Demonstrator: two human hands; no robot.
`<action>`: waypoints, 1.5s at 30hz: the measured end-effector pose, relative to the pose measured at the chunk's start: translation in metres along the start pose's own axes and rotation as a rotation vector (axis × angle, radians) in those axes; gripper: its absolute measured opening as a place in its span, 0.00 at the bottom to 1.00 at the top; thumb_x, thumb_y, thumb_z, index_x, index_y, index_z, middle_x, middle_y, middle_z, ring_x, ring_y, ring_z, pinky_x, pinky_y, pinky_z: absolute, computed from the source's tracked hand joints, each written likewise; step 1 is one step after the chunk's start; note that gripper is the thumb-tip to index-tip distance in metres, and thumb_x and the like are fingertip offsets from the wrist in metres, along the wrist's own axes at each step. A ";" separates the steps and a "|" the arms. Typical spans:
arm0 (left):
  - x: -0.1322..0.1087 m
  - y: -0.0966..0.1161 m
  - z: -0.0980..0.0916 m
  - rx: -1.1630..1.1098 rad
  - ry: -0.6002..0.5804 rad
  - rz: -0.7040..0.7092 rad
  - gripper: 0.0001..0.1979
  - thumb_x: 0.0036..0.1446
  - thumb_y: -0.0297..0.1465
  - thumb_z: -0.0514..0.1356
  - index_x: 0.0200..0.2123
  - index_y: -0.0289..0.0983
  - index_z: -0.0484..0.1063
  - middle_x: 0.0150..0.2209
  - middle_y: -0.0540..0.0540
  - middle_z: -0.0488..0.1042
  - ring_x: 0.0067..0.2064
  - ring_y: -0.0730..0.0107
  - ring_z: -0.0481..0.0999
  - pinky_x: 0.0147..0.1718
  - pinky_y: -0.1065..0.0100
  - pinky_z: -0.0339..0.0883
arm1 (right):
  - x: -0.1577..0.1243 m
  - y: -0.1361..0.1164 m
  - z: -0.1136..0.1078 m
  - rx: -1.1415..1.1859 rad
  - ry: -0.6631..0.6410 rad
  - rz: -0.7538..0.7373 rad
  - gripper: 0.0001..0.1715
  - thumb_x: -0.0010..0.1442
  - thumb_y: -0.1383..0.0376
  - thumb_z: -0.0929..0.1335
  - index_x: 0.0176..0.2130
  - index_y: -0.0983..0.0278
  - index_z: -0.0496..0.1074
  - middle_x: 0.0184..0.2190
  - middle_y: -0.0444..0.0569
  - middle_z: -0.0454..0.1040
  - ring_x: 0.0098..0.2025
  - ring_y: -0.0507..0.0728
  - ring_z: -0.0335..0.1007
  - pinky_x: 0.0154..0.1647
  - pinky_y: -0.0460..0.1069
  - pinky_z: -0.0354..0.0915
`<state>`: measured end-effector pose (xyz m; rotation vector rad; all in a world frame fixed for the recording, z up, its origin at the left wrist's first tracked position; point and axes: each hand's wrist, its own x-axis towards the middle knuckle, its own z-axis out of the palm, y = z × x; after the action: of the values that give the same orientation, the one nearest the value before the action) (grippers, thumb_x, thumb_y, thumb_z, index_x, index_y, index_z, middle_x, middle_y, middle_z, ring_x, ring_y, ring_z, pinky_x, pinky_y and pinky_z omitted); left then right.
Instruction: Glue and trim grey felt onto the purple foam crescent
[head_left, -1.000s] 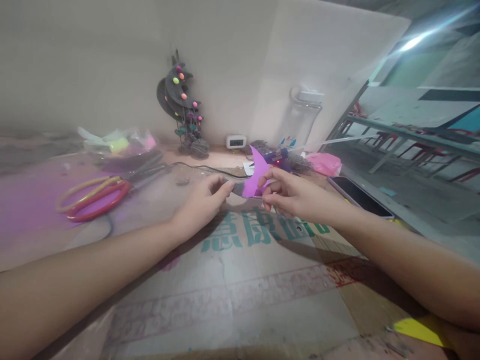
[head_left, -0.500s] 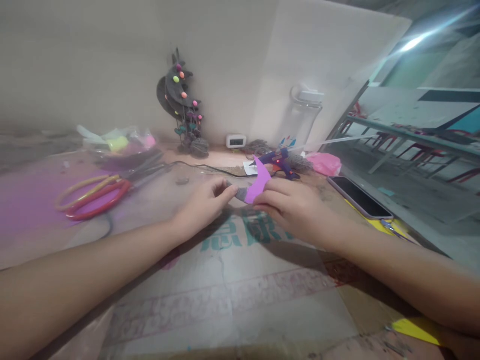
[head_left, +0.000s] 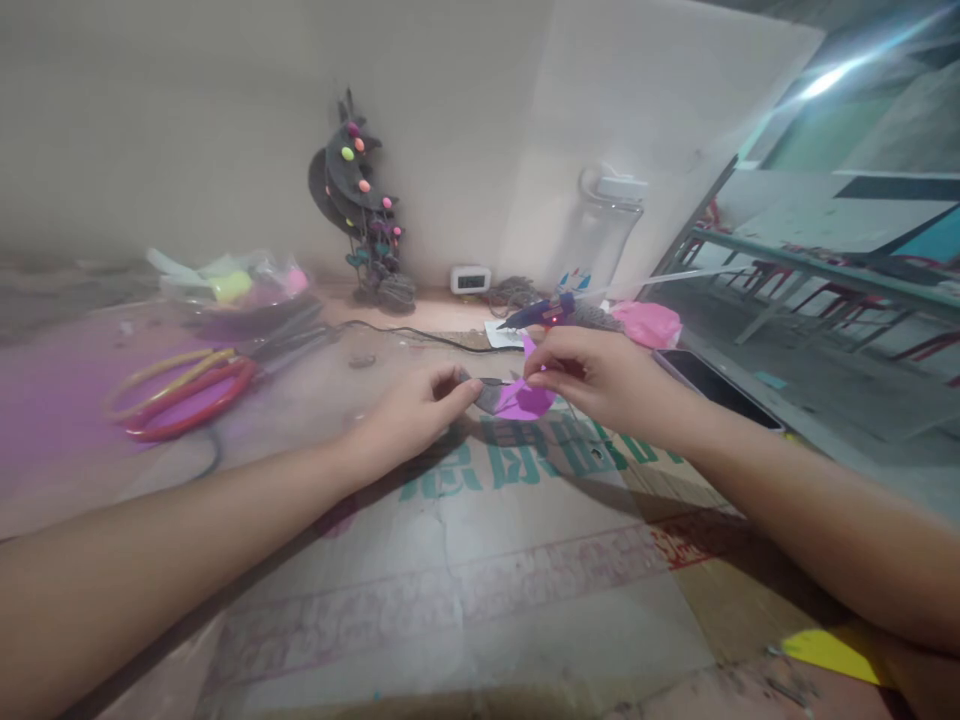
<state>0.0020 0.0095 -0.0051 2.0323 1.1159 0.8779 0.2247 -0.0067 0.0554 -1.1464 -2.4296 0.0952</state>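
Observation:
My left hand [head_left: 409, 415] is closed, thumb and fingers pinching a small dark grey felt-like piece [head_left: 489, 396]. Against the right end of that piece lies a bright purple curved cut-out [head_left: 529, 402], pointed at its upper tip. My right hand [head_left: 600, 372] pinches this cut-out near the tip, and its fingers cover part of it. Both pieces are held just above the cardboard [head_left: 450, 560]. Right behind my right hand is a dark blue glue gun [head_left: 536, 313] with a red light, its nozzle toward the left.
Scissors [head_left: 199, 395] with red and yellow handles lie left. A bag of pompoms [head_left: 232, 285] sits behind them. A grey moon-shaped ornament [head_left: 352, 190], clock [head_left: 471, 280] and clear bottle [head_left: 600, 235] stand along the wall. A phone [head_left: 716, 390] lies right; a black cord [head_left: 420, 336] crosses behind.
My right hand has shifted its hold to the upper tip of the purple cut-out, which now lies lower and flatter. My left hand has barely moved.

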 end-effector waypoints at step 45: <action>-0.004 -0.003 0.002 -0.143 -0.260 -0.006 0.16 0.63 0.43 0.53 0.31 0.37 0.67 0.26 0.50 0.75 0.22 0.77 0.61 0.20 0.74 0.53 | 0.003 0.013 0.014 0.066 -0.133 0.087 0.09 0.61 0.63 0.68 0.32 0.64 0.76 0.29 0.45 0.76 0.30 0.51 0.68 0.31 0.45 0.59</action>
<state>0.0006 0.0070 -0.0099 1.9578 0.8904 0.6477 0.2265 0.0058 0.0411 -1.2521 -2.4707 0.2852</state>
